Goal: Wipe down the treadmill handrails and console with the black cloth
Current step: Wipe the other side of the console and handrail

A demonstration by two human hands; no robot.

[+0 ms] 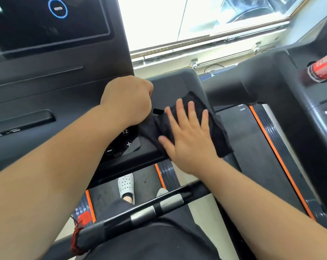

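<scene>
Soft, light, limp black cloth (219,136), likely to bunch on console (170,85): best pinned mid-cloth under flat, spread right hand (189,139); left hand (127,98) curled alongside, grip contents hidden.

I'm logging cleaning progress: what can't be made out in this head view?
All head view.
Left hand: fingers curl under, hidden by its own back; whether it holds anything is unclear.
Speed keypad: partly covered by the left wrist and black cloth.
Console screen: cut off by the top and left edges.
Red bottle: blurred, label unreadable.
Surface under the right hand: hidden.
</scene>
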